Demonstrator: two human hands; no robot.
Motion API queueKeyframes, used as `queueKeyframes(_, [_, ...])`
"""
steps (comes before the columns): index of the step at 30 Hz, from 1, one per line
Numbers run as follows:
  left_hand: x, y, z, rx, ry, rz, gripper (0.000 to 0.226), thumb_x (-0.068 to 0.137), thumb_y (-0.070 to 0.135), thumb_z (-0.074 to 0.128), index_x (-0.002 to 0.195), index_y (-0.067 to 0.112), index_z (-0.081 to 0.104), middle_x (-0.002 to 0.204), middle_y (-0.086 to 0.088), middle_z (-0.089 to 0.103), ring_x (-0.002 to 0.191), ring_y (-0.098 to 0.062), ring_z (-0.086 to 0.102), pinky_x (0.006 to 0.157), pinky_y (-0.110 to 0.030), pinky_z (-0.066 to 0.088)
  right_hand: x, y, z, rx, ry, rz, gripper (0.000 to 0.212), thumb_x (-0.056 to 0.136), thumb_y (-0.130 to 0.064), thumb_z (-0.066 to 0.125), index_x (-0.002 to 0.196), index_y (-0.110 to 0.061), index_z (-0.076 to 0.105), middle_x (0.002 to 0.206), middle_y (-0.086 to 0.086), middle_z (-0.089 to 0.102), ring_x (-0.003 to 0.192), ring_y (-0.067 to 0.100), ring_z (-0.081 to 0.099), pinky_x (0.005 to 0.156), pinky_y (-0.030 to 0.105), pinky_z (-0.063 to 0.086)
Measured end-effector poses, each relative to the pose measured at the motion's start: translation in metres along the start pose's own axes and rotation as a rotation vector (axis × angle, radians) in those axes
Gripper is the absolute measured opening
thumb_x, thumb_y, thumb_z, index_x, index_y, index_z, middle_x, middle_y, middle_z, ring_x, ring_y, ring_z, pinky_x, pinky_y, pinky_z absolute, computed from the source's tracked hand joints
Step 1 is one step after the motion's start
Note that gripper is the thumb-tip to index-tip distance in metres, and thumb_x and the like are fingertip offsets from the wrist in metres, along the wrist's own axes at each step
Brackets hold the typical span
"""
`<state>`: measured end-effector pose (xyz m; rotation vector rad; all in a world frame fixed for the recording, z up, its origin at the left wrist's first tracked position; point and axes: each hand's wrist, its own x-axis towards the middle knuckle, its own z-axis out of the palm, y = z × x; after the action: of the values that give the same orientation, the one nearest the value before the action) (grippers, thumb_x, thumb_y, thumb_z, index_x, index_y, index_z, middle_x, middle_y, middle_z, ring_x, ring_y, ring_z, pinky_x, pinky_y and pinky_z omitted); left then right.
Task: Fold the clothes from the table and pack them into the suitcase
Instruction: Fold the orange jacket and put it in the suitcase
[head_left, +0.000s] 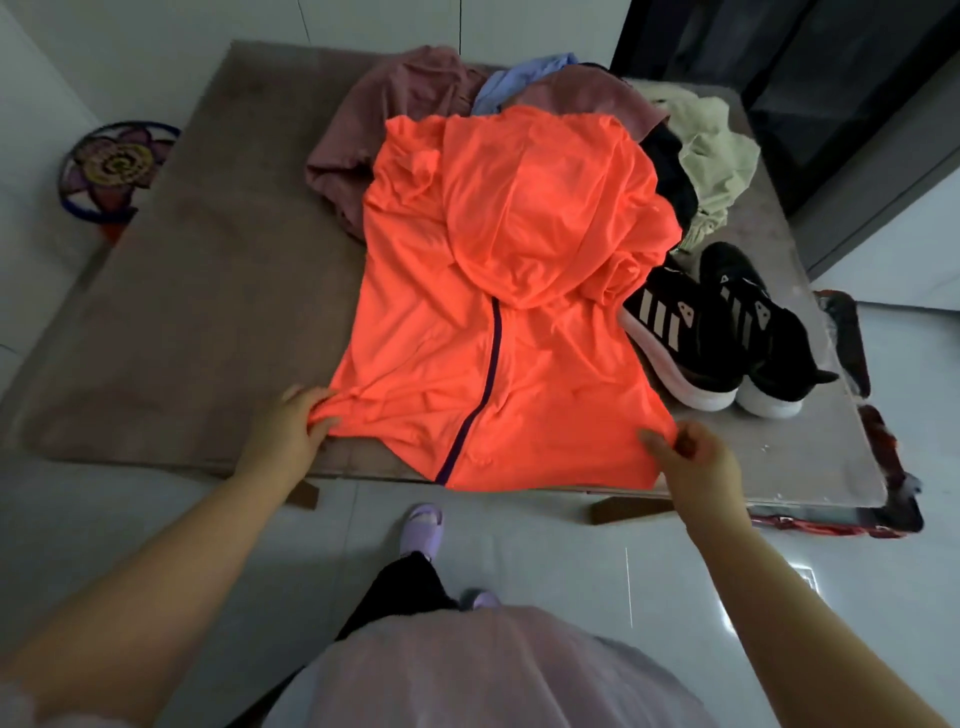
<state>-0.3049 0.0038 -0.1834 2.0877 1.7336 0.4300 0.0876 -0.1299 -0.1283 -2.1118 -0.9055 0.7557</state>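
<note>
Pinching the near hem corners of a thin, bright orange hooded zip jacket (498, 332), a person's left hand (293, 423) and right hand (698, 460) each keep a closed grip on a bunch of fabric at the lower centre of the frame. The jacket lies spread front-up on the brown cloth-covered worktop (182, 312), its hood turned down over the chest and its hem reaching the near edge. Its shoulders rest on a heap of unfolded clothes (395, 104) in dusty pink, pale blue, black and cream at the upper centre. A pair of black trainers with white soles (717, 338) sits against its right side. A red-and-black patterned object (883, 519) past the worktop's lower right corner may be the suitcase; that cannot be told. A pull toward the person would likely drag the heap along. The bunched right sleeve could snag on the trainers, and the slick cloth could slide off the edge.
</note>
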Motion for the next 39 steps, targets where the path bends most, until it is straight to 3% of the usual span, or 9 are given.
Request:
queueKeyframes(7, [0.008, 0.005, -0.02, -0.072, 0.103, -0.103, 0.013, 0.081, 0.008, 0.07, 0.085, -0.003, 0.065, 0.087, -0.02, 0.065, 0.082, -0.033, 0.061, 0.068, -0.034, 0.039, 0.002, -0.006, -0.024, 0.073, 0.053, -0.06, 0.032, 0.086, -0.022, 0.068, 0.106, -0.019, 0.043, 0.07, 0.005, 0.055, 0.062, 0.019, 0.05, 0.057, 0.032, 0.038])
queueKeyframes(12, [0.017, 0.008, -0.04, -0.317, 0.187, -0.233, 0.016, 0.089, 0.012, 0.062, 0.094, -0.003, 0.059, 0.09, -0.021, 0.062, 0.083, -0.025, 0.055, 0.069, -0.028, 0.033, 0.013, -0.009, -0.045, 0.067, 0.004, -0.168, 0.013, 0.087, -0.016, 0.066, 0.08, -0.026, 0.06, 0.065, 0.006, 0.059, 0.052, 0.015, 0.049, 0.052, 0.029, 0.043])
queueKeyframes(16, [0.011, 0.003, -0.04, -0.218, 0.066, -0.202, 0.026, 0.084, 0.008, 0.066, 0.103, 0.0, 0.05, 0.085, -0.011, 0.059, 0.079, -0.023, 0.054, 0.07, -0.029, 0.033, 0.011, -0.001, -0.044, -0.033, -0.17, -0.15, 0.014, 0.081, -0.014, 0.072, 0.075, -0.026, 0.068, 0.059, -0.009, 0.063, 0.052, 0.0, 0.054, 0.052, 0.008, 0.04])
queueKeyframes(20, [-0.003, -0.007, -0.03, -0.089, -0.016, -0.027, 0.021, 0.078, -0.01, 0.064, 0.094, 0.003, 0.06, 0.097, -0.008, 0.055, 0.086, -0.028, 0.057, 0.077, -0.03, 0.038, 0.003, 0.021, -0.03, -0.098, -0.294, -0.089, 0.043, 0.076, -0.005, 0.075, 0.108, -0.03, 0.062, 0.078, 0.01, 0.065, 0.054, 0.001, 0.057, 0.052, 0.01, 0.042])
queueKeyframes(23, [-0.014, -0.015, -0.022, -0.003, -0.067, 0.089, 0.022, 0.078, -0.014, 0.061, 0.085, 0.004, 0.071, 0.112, -0.016, 0.055, 0.097, -0.033, 0.058, 0.085, -0.03, 0.039, -0.004, 0.037, -0.022, -0.159, -0.313, -0.183, 0.055, 0.078, 0.002, 0.07, 0.096, -0.048, 0.06, 0.093, 0.002, 0.063, 0.055, 0.008, 0.056, 0.052, 0.01, 0.041])
queueKeyframes(27, [-0.027, -0.02, -0.018, 0.048, -0.1, 0.138, 0.032, 0.076, -0.013, 0.064, 0.103, 0.004, 0.071, 0.124, -0.024, 0.054, 0.102, -0.038, 0.061, 0.089, -0.041, 0.046, -0.008, 0.051, -0.021, -0.329, -0.315, -0.442, 0.038, 0.073, 0.007, 0.074, 0.102, -0.018, 0.071, 0.132, -0.005, 0.035, 0.076, 0.0, 0.058, 0.071, 0.004, 0.046])
queueKeyframes(30, [-0.036, -0.023, -0.02, 0.101, -0.139, 0.136, 0.052, 0.072, -0.011, 0.065, 0.122, 0.003, 0.061, 0.137, -0.019, 0.047, 0.115, -0.034, 0.056, 0.095, -0.039, 0.043, -0.005, 0.067, -0.018, -0.463, -0.352, -0.582, 0.056, 0.066, 0.013, 0.076, 0.115, -0.014, 0.067, 0.14, 0.002, 0.032, 0.08, 0.008, 0.057, 0.074, 0.006, 0.047])
queueKeyframes(34, [-0.034, -0.026, -0.021, 0.104, -0.068, 0.204, 0.056, 0.061, -0.031, 0.055, 0.111, -0.008, 0.065, 0.126, -0.025, 0.055, 0.107, -0.041, 0.06, 0.091, -0.045, 0.043, -0.002, 0.075, -0.011, -0.579, -0.287, -0.707, 0.062, 0.056, 0.019, 0.076, 0.107, -0.016, 0.07, 0.121, 0.01, 0.05, 0.07, 0.013, 0.056, 0.058, 0.018, 0.043])
queueKeyframes(39, [-0.024, -0.023, -0.029, 0.08, 0.001, 0.192, 0.033, 0.065, -0.026, 0.064, 0.09, -0.006, 0.072, 0.107, -0.021, 0.066, 0.092, -0.037, 0.066, 0.085, -0.042, 0.046, 0.003, 0.064, -0.012, -0.585, -0.234, -0.77, 0.039, 0.059, 0.003, 0.085, 0.088, -0.02, 0.073, 0.092, -0.003, 0.052, 0.069, 0.005, 0.043, 0.044, 0.024, 0.038])
